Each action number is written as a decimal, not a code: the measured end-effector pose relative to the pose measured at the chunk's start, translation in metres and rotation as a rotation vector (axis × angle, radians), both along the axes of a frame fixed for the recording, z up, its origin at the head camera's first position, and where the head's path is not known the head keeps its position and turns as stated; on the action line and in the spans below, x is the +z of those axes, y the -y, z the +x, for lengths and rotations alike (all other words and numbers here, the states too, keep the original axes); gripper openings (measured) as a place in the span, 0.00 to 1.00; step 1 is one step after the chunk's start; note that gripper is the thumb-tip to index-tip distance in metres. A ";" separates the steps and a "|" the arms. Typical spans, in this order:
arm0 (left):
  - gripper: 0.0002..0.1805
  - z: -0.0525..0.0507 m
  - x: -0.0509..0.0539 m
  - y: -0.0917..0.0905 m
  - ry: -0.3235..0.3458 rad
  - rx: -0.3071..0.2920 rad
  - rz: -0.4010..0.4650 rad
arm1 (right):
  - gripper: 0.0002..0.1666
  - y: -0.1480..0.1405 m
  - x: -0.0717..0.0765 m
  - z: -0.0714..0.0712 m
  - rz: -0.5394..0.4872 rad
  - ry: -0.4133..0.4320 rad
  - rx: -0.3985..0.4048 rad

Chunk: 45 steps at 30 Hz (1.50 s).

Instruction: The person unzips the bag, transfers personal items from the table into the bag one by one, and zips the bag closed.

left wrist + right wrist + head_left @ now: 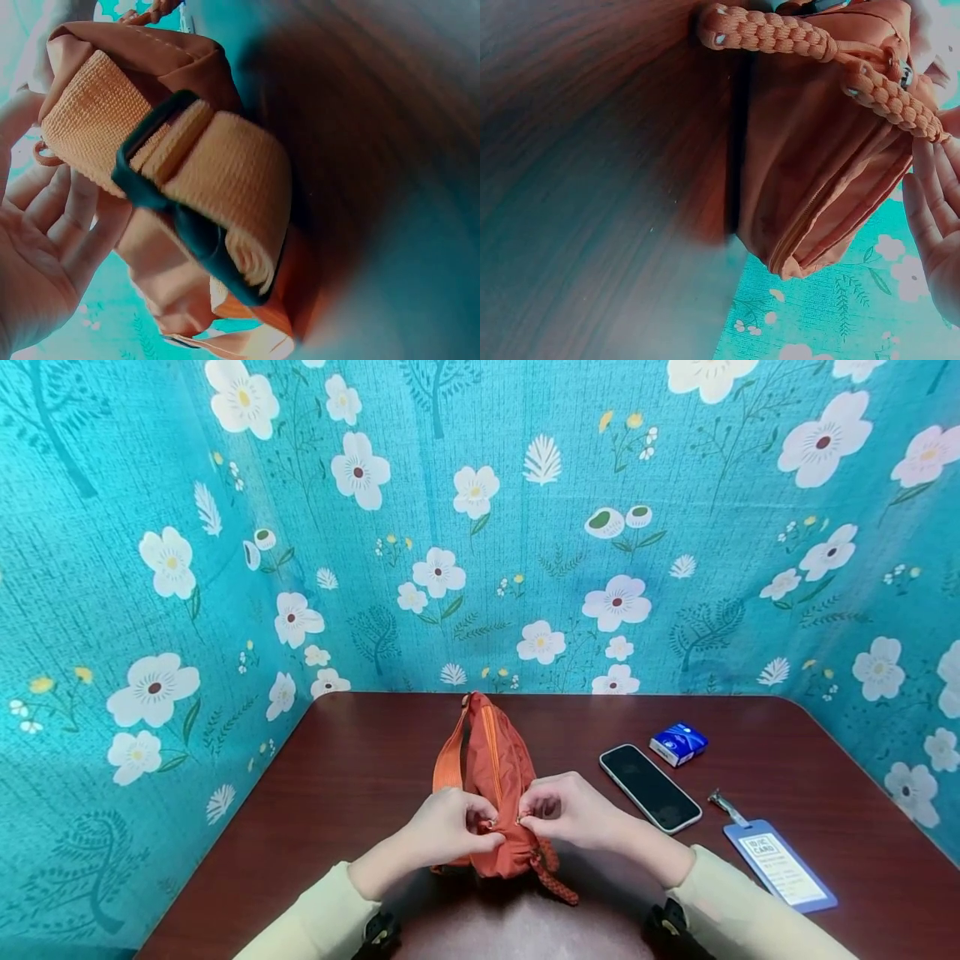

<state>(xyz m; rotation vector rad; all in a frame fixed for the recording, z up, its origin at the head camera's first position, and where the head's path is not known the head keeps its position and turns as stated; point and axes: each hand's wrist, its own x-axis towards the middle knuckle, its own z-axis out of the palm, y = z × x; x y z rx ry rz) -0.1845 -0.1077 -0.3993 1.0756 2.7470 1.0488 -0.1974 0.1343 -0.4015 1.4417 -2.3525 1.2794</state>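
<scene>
An orange waist bag [498, 760] stands on the table, its long zipper running away from me along the top. At its near end, my left hand [450, 827] pinches the bag's top by a small metal fitting, thumb and forefinger together. Opposite it, my right hand [573, 810] pinches a small zipper pull. Braided cord pulls [896, 105] hang on that side, one reaching up to the right fingers. In the left wrist view a webbing strap [232, 169] is rolled up at a dark buckle [154, 154], near the left hand's loosely spread other fingers.
Right of the bag lie a phone [651, 789] with a dark screen, a small blue box [678, 743] and a blue ID card holder [780, 866] with a clip. The brown table [360, 752] backs onto a turquoise flowered curtain [480, 568].
</scene>
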 end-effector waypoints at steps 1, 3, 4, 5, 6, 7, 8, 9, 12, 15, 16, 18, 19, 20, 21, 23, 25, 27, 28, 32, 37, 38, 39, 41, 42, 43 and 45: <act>0.06 0.000 0.000 0.001 -0.002 -0.009 0.002 | 0.09 0.000 0.000 -0.001 -0.004 -0.005 -0.001; 0.06 0.000 -0.001 0.004 0.004 -0.020 0.012 | 0.09 0.001 0.001 -0.003 -0.008 -0.007 -0.001; 0.07 0.000 -0.001 0.005 0.003 -0.026 0.015 | 0.09 0.001 0.001 -0.005 -0.007 -0.004 -0.004; 0.07 0.000 -0.001 0.006 0.004 -0.030 0.017 | 0.08 0.001 0.001 -0.007 -0.006 -0.002 -0.009; 0.07 0.000 -0.001 0.007 0.004 -0.036 0.017 | 0.08 0.000 0.001 -0.009 -0.002 0.002 -0.020; 0.08 0.000 -0.001 0.009 0.006 -0.040 0.019 | 0.08 0.000 0.001 -0.011 0.002 0.012 -0.033; 0.08 0.000 -0.001 0.010 0.009 -0.043 0.020 | 0.07 -0.001 0.001 -0.014 0.007 0.020 -0.047; 0.08 0.000 -0.002 0.010 0.010 -0.046 0.021 | 0.07 -0.001 0.002 -0.017 0.015 0.030 -0.064; 0.07 0.000 -0.002 0.012 0.008 -0.057 0.020 | 0.06 -0.003 0.003 -0.028 0.037 0.048 -0.116; 0.07 0.000 -0.002 0.013 0.002 -0.073 0.018 | 0.05 -0.004 0.005 -0.040 0.049 0.039 -0.150; 0.07 0.000 -0.002 0.013 0.001 -0.080 0.019 | 0.05 -0.004 0.006 -0.045 0.051 0.032 -0.157; 0.07 0.000 -0.002 0.013 -0.005 -0.095 0.019 | 0.04 -0.005 0.008 -0.054 0.059 0.019 -0.172; 0.07 0.000 -0.002 0.013 -0.008 -0.102 0.019 | 0.03 -0.005 0.009 -0.059 0.067 0.015 -0.180; 0.08 -0.001 -0.002 0.013 -0.009 -0.111 0.022 | 0.03 -0.005 0.010 -0.063 0.075 0.014 -0.193; 0.08 -0.001 -0.002 0.013 -0.008 -0.120 0.025 | 0.02 -0.005 0.012 -0.067 0.085 0.017 -0.204; 0.08 -0.001 -0.002 0.014 -0.006 -0.135 0.031 | 0.01 -0.005 0.014 -0.077 0.109 0.021 -0.231; 0.09 -0.001 -0.002 0.014 0.001 -0.149 0.040 | 0.01 -0.004 0.017 -0.085 0.141 0.014 -0.266; 0.09 -0.002 -0.002 0.015 0.005 -0.162 0.046 | 0.02 -0.002 0.021 -0.092 0.168 0.006 -0.290; 0.10 -0.002 -0.002 0.015 0.005 -0.169 0.048 | 0.02 -0.001 0.022 -0.096 0.183 -0.004 -0.300; 0.11 -0.002 -0.002 0.016 0.006 -0.196 0.057 | 0.02 0.002 0.026 -0.112 0.241 -0.035 -0.327; 0.10 0.000 -0.002 0.016 0.017 -0.211 0.058 | 0.04 0.006 0.023 -0.132 0.306 -0.044 -0.377; 0.10 0.000 -0.003 0.016 0.017 -0.213 0.053 | 0.05 0.006 0.021 -0.135 0.315 -0.040 -0.392; 0.10 0.000 -0.003 0.016 0.025 -0.216 0.053 | 0.05 0.007 0.020 -0.138 0.325 -0.038 -0.407; 0.10 0.001 -0.004 0.015 0.033 -0.217 0.054 | 0.06 0.008 0.016 -0.143 0.338 -0.034 -0.446; 0.10 0.001 -0.004 0.015 0.036 -0.219 0.056 | 0.05 0.009 0.014 -0.145 0.343 -0.036 -0.461; 0.10 0.001 -0.004 0.015 0.037 -0.218 0.060 | 0.05 0.010 0.012 -0.147 0.345 -0.034 -0.472; 0.10 0.001 -0.004 0.015 0.049 -0.215 0.070 | 0.04 0.013 0.009 -0.148 0.341 -0.034 -0.485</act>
